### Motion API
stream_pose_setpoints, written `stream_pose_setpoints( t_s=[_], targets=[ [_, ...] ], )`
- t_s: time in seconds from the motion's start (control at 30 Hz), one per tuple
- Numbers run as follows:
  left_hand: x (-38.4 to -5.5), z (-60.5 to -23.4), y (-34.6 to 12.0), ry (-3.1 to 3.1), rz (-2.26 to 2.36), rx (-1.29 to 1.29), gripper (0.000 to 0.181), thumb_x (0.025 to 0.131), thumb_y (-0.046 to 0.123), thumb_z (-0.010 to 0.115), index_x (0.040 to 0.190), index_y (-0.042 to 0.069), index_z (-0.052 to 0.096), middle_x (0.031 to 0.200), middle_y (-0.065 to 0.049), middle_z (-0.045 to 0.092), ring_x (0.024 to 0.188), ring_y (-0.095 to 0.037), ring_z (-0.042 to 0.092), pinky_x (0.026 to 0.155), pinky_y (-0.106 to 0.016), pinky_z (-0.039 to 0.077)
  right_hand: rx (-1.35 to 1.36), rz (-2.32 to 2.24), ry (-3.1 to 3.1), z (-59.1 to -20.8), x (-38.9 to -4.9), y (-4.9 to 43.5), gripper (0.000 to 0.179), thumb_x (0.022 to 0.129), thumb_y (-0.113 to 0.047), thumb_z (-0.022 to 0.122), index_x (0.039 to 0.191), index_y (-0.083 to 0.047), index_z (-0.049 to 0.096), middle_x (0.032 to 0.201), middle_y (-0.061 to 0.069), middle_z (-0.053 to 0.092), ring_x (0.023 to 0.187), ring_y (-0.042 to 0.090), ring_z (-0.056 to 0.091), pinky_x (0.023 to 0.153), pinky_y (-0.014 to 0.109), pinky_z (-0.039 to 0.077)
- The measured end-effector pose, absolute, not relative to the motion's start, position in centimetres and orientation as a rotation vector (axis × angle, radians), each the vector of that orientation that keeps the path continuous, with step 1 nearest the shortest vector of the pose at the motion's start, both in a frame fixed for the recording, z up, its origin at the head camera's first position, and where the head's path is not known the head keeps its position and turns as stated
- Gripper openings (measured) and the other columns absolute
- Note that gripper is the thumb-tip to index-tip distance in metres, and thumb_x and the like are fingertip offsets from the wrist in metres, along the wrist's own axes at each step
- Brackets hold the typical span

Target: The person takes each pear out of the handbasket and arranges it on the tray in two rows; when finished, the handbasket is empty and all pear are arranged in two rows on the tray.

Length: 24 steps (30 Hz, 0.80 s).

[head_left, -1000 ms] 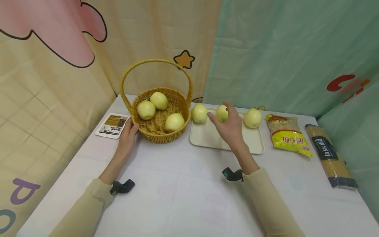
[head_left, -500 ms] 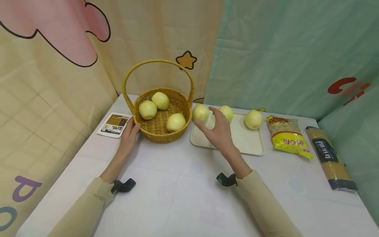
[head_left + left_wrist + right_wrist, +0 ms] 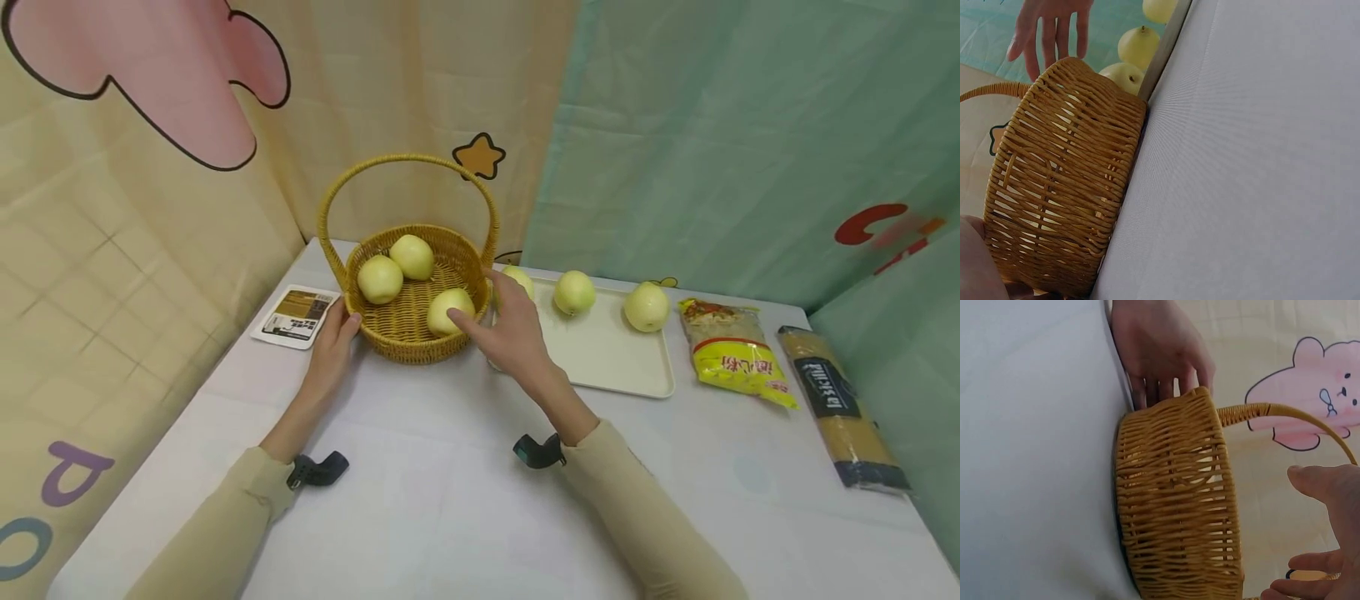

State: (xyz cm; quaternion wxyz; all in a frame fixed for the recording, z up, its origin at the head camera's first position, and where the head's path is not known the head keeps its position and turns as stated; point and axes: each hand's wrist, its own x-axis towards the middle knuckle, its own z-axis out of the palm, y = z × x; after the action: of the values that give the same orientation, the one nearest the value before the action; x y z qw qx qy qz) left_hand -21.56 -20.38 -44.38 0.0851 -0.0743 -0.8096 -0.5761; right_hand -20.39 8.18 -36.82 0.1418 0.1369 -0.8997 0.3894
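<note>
A round wicker basket [image 3: 408, 352] with a tall handle holds three pale yellow-green pears [image 3: 380, 279]. My left hand [image 3: 330, 354] rests against its left side, fingers extended along the outer wall and thumb at the rim. Over the right rim is my right hand [image 3: 513, 333], thumb and fingers spread with nothing between them. Its thumb overlaps the front pear [image 3: 450, 312] in the head view. Behind this hand, a partly hidden pear [image 3: 519, 283] sits at the left end of a cream tray [image 3: 607, 367]. In the right wrist view, the right hand [image 3: 1335, 519] is spread beside the basket.
Two more pears, one mid-tray [image 3: 574, 292] and another at its right end [image 3: 647, 307], sit along the tray's back. A yellow food bag [image 3: 738, 354] and a long pasta pack [image 3: 840, 404] lie farther right. Left of the basket is a flat labelled packet [image 3: 296, 317]. Curtains stand behind.
My right hand has moved left from above the tray to the basket's right rim, uncovering the middle pear and covering part of the left one. My left hand has stayed at the basket.
</note>
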Motion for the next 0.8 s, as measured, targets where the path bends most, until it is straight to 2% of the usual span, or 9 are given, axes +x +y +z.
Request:
stream_pose_setpoints(
  t_s=[0.17, 0.4, 0.8],
  targets=[
    [-21.8, -44.6, -20.4, -2.420, -1.726, -0.212, 0.060, 0.115, 0.026, 0.038, 0.167, 0.002, 0.021, 0.172, -0.021, 0.027, 0.161, -0.035, 0.025, 0.134, -0.048, 0.020, 0.403, 1.124, -2.633, -36.7, -21.4, 6.0, 0.082, 0.093, -0.049, 0.077, 0.155, -0.003, 0.048, 0.152, 0.016, 0.057, 0.142, 0.033, 0.051, 0.120, 0.050, 0.044],
    [-21.6, -44.8, -20.4, -2.430, -1.752, -0.203, 0.060, 0.115, 0.027, 0.037, 0.168, 0.004, 0.019, 0.172, -0.020, 0.026, 0.161, -0.034, 0.024, 0.134, -0.047, 0.020, 0.430, 1.087, -2.669, -36.9, -23.1, 2.7, 0.081, 0.094, -0.050, 0.075, 0.156, -0.005, 0.047, 0.155, 0.013, 0.055, 0.146, 0.032, 0.048, 0.124, 0.049, 0.040],
    [-21.5, -44.5, -20.5, -2.399, -1.752, -0.228, 0.061, 0.115, 0.030, 0.039, 0.168, 0.005, 0.022, 0.171, -0.021, 0.029, 0.159, -0.037, 0.027, 0.133, -0.051, 0.022, 0.452, 1.075, -2.650, -37.4, -25.6, -2.4, 0.084, 0.093, -0.050, 0.077, 0.157, -0.007, 0.045, 0.153, 0.014, 0.057, 0.142, 0.030, 0.054, 0.120, 0.044, 0.046]
  ],
)
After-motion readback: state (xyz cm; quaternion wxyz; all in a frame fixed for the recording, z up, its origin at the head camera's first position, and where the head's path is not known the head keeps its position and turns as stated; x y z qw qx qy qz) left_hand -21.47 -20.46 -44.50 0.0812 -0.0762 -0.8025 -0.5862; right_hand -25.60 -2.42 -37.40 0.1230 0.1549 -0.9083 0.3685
